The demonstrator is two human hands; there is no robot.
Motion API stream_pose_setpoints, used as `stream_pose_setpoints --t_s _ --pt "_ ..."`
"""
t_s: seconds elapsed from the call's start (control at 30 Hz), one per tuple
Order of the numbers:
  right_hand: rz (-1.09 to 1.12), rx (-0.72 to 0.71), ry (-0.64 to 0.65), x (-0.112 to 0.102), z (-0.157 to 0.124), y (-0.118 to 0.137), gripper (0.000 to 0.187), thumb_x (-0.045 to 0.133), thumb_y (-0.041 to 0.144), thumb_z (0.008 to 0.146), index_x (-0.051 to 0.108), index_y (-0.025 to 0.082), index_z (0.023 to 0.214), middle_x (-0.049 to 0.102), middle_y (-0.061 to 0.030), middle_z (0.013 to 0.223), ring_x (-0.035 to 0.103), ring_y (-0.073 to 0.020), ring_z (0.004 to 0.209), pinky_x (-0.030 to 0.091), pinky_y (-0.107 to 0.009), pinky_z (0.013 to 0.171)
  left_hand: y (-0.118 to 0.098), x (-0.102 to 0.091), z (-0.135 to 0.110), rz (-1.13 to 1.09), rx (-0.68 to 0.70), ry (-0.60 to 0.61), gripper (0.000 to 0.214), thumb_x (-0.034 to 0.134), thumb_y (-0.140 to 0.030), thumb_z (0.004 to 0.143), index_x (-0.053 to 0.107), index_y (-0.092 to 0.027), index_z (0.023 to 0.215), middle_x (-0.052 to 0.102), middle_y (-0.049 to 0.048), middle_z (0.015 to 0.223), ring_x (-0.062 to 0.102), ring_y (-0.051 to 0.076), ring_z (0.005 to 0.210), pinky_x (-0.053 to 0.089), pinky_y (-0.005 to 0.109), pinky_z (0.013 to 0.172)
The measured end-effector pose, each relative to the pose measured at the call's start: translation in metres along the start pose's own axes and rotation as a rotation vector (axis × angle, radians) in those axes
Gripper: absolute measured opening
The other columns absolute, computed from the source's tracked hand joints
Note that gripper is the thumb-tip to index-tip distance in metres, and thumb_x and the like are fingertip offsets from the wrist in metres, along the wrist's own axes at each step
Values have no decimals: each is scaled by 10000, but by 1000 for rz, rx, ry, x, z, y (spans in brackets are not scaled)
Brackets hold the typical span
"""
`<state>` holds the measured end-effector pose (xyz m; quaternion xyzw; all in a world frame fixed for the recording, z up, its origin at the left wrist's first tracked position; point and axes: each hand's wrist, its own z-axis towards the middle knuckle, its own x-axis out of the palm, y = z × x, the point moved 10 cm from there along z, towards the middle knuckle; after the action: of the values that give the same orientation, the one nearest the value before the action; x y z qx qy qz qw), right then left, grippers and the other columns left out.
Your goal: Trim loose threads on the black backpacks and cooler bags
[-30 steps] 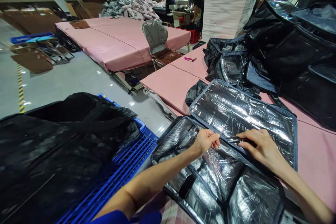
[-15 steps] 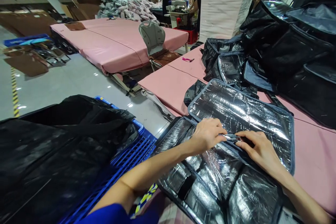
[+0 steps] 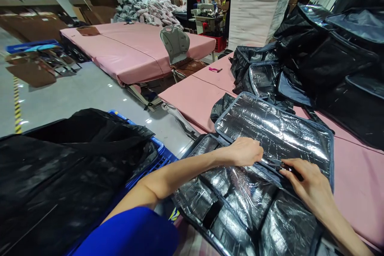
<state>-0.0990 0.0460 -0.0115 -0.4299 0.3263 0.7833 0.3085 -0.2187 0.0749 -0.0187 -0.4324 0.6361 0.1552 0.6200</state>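
A silver foil-lined insulated bag (image 3: pixel 270 132) lies open on the pink table (image 3: pixel 198 96), its lid folded back. My left hand (image 3: pixel 247 151) is closed, pinching the grey trim along the hinge seam. My right hand (image 3: pixel 310 186) is also closed, gripping a small dark tool, probably thread snips, at the same seam just right of the left hand. The bag's lower compartment (image 3: pixel 240 204) hangs over the table's near edge toward me.
A heap of black bags (image 3: pixel 330 56) fills the table's right and back. A blue crate (image 3: pixel 156 156) holding black bags (image 3: pixel 66 168) stands at my left. A grey chair (image 3: pixel 175 42) and another pink table (image 3: pixel 135 48) lie beyond; people work at the back.
My left hand has slid rightward along the seam. My right hand has shifted right and down along it, still closed on the tool.
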Motion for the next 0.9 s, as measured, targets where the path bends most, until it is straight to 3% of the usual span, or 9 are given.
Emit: stream_pose_setpoints --t_s 0.37,0.53,0.63,0.9 --pt "51 -54 14 11 10 11 190 516 362 882 617 218 953 643 -16 883 580 -151 765 393 -315 699 4 6 -5 -31 -18 -133 202 397 -213 890 596 -179 903 606 35 960 545 183 872 410 278 730" --pt "75 57 125 19 8 -1 241 473 426 888 639 251 886 653 2 858 582 -148 706 408 -319 679 6 7 -9 -38 2 -171 177 404 -214 897 575 -169 909 591 31 952 526 171 864 409 277 741" --pt "70 107 94 16 10 -5 265 464 461 882 636 262 918 656 6 903 586 -153 726 422 -312 683 11 5 -16 -51 -26 -242 185 381 -215 913 557 -159 896 577 37 940 509 158 839 411 278 757" --pt "35 -55 44 22 32 27 315 431 441 898 643 210 869 653 -34 802 591 -156 685 392 -301 628 12 8 -18 -44 -18 -348 205 361 -220 922 552 -152 891 560 55 930 503 163 861 424 285 791"
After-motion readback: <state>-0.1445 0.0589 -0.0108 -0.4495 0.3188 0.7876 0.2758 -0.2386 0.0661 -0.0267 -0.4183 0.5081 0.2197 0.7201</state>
